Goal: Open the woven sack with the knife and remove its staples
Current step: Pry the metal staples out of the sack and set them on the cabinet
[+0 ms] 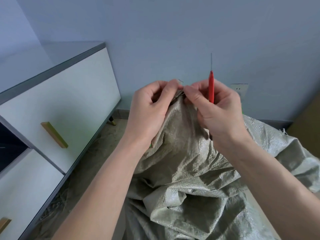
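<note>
My left hand point(152, 108): fingers curled, pinching the raised top edge of the woven sack point(187, 170). My right hand point(216, 111): closed around the red-handled knife point(211, 87), thin blade pointing up, fingertips meeting the left's at the sack edge; staple too small to tell. Sack: grey-green, crumpled, spread on the floor below. White cabinet point(57, 101) stands to the left; wall socket point(239, 88) behind.
</note>
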